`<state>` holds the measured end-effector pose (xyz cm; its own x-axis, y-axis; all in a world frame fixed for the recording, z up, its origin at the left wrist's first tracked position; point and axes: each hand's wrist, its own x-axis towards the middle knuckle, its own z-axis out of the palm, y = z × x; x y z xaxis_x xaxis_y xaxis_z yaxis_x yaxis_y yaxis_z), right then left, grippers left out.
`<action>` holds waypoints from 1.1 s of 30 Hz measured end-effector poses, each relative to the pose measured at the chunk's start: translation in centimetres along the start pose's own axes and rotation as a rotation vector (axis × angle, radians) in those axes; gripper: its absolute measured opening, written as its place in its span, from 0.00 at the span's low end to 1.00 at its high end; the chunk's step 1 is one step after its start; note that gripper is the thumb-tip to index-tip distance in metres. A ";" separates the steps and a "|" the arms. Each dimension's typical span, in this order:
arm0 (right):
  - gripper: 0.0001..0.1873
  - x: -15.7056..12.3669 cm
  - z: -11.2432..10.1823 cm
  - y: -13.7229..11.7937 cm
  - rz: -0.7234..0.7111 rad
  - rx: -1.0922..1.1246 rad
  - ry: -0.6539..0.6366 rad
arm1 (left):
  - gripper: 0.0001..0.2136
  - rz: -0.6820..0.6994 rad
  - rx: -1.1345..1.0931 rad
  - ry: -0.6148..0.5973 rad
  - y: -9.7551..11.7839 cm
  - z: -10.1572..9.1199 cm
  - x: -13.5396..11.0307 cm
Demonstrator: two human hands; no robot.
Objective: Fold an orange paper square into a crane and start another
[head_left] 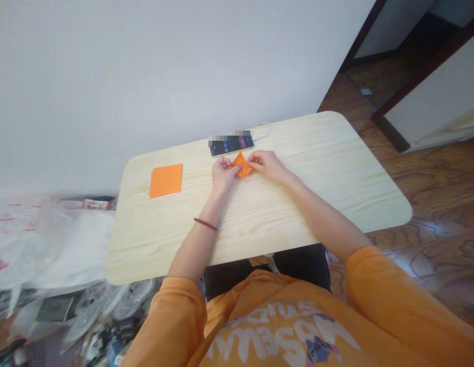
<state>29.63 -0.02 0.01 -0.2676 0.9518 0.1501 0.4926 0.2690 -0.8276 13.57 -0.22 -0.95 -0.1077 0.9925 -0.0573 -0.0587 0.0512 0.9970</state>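
two hands (222, 173) (266, 164), one folded paper (242, 165), one flat sheet (166, 180)

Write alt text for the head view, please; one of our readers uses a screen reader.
A person's left hand and right hand pinch a small folded orange paper on a pale wooden table. A flat orange sheet lies to the left, and a phone with a white cable lies just beyond the hands.

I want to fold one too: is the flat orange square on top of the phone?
No, the flat orange square lies on the table, well apart from the phone.
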 end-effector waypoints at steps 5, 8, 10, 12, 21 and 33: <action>0.10 -0.1 0.4 0.3 0.021 0.256 -0.013 | 0.16 -0.090 -0.121 -0.019 0.4 -0.3 0.0; 0.11 -0.1 0.5 0.0 -0.010 0.300 0.010 | 0.17 -0.131 -0.175 -0.052 0.8 -0.4 -0.1; 0.11 -0.1 0.5 -0.1 -0.029 0.265 0.061 | 0.18 -0.152 -0.182 -0.068 0.9 -0.4 -0.1; 0.10 -0.1 0.5 -0.1 -0.056 0.221 0.109 | 0.18 -0.169 -0.183 -0.083 1.0 -0.5 -0.1; 0.07 0.2 0.6 0.5 -0.032 0.186 0.251 | 0.10 -0.233 -0.319 -0.214 1.4 -1.0 -0.2; 0.05 -0.4 0.6 -0.5 -0.104 -0.030 0.428 | 0.32 -0.114 -0.372 -0.213 0.5 0.6 -1.2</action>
<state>28.99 -0.63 0.03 0.0475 0.8931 0.4474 0.5069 0.3644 -0.7812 14.24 -1.35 -0.32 0.1248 0.9855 -0.1148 -0.4161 0.1570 0.8957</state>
